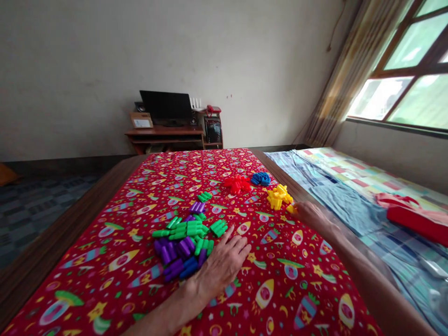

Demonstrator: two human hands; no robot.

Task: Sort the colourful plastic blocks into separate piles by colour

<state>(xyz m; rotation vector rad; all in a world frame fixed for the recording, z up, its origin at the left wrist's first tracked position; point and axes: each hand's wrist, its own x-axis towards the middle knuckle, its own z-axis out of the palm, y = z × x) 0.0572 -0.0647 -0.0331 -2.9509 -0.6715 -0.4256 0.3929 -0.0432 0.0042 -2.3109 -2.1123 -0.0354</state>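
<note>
Your left hand [220, 266] lies open on the red rocket-print cloth [87, 280], just beside the heap of green and purple plastic blocks [182, 245] — your right hand [311, 217], at the right edge of the cloth, curls onto a small yellow block [291, 209], grip unclear — near the yellow cluster [279, 197], with the red cluster [237, 184] and blue cluster [261, 178] farther off

A heap of plastic building pieces [182, 245] lies on a printed tablecloth [87, 261], just beside the left hand [219, 266]; smaller clusters [279, 197] lie farther on, near the right hand [311, 217]. A bed [350, 186] lies rightward, a desk [164, 133] behind.
</note>
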